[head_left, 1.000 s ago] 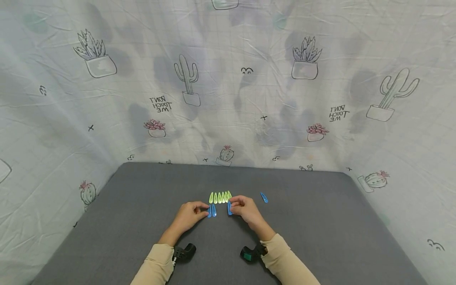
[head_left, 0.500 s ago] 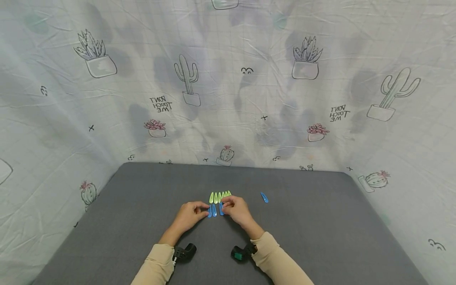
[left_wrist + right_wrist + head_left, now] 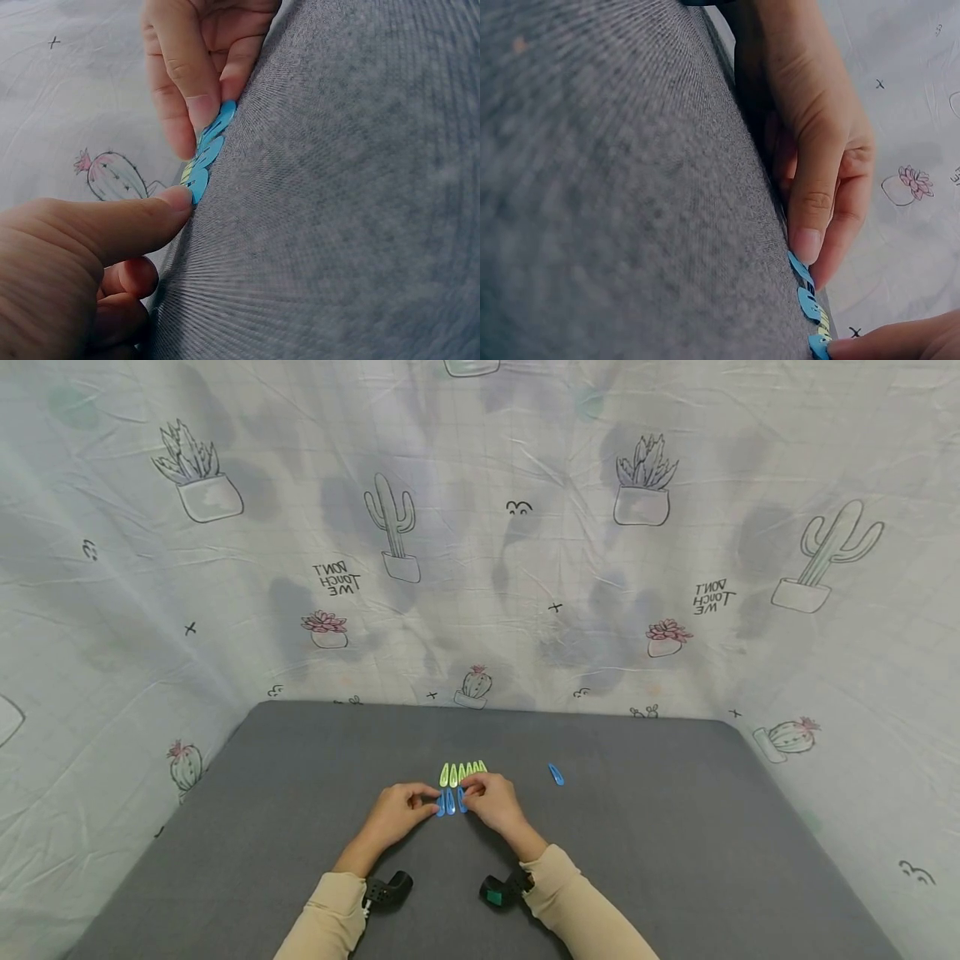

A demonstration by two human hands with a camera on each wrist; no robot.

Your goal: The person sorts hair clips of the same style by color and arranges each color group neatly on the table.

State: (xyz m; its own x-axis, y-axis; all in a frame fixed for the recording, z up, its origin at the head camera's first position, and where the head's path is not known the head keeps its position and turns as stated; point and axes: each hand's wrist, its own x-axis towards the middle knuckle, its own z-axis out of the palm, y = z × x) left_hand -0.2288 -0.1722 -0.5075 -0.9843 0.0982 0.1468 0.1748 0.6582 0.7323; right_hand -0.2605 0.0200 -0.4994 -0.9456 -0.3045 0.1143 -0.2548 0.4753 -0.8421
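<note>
Three blue snap hair clips lie side by side on the grey cloth in the head view. My left hand (image 3: 400,807) pinches the leftmost blue hair clip (image 3: 441,804) between thumb and forefinger; in the left wrist view the thumb touches that clip's wide end. Untouched between the hands is the middle blue hair clip (image 3: 451,802). My right hand (image 3: 497,803) grips the right-hand blue hair clip (image 3: 800,266) by finger and thumb, close beside the middle one. Just behind them stands a row of several yellow-green hair clips (image 3: 453,775), its right end partly covered by my right hand.
One more blue hair clip (image 3: 556,774) lies apart, slanted, to the right of the row. A grey cloth-covered table (image 3: 645,835) extends around the hands. A white printed curtain (image 3: 480,568) hangs at the back and sides.
My right hand has slid its blue hair clip leftward along the cloth, up near the other two blue ones. The left hand has stayed where it was.
</note>
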